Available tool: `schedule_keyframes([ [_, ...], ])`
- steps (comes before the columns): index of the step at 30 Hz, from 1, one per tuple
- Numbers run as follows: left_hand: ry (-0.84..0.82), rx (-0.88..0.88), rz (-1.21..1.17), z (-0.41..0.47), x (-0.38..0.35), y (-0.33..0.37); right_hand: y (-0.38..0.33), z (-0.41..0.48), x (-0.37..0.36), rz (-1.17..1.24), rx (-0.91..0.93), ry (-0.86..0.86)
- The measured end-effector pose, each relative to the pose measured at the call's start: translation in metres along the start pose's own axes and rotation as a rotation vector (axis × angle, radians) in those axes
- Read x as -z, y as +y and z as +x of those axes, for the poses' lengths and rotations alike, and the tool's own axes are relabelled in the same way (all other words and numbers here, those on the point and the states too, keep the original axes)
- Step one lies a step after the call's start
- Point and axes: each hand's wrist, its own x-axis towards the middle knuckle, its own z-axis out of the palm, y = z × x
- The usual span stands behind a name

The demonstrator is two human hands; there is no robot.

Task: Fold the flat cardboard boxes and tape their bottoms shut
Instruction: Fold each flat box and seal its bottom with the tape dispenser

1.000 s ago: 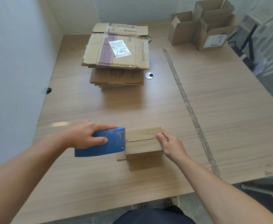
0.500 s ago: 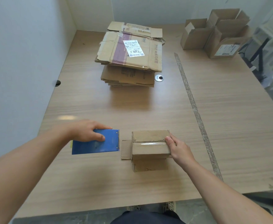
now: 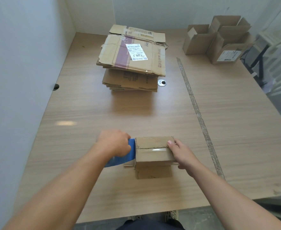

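Dispenser point(image 3: 132, 151) is back against the box point(image 3: 153, 153); left hand point(image 3: 114, 143) grips it, hiding most; right hand point(image 3: 181, 155) clasps the box's end.

The small box point(image 3: 153, 156) is matt brown cardboard with a glossy clear tape strip point(image 3: 154, 149) along its seam, the tape dispenser point(image 3: 130, 152) is smooth blue, and the table point(image 3: 103, 113) shows faintly shiny wood grain.

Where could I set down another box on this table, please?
Bare wood lies between the flat cardboard stack and the small box, and right of the worn strip. Crowded: the near middle, where the left hand grips the tape dispenser and the right hand holds that box.
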Motion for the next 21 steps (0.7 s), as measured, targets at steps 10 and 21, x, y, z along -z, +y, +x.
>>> schedule_keyframes([
  [10, 0.213, 0.221, -0.209, -0.023, -0.077, -0.031, -0.002, -0.001, -0.018, -0.022, 0.021, 0.022],
  [21, 0.366, 0.332, -0.483, -0.028, -0.099, -0.034, 0.001, -0.01, -0.035, -0.088, 0.16, 0.086],
])
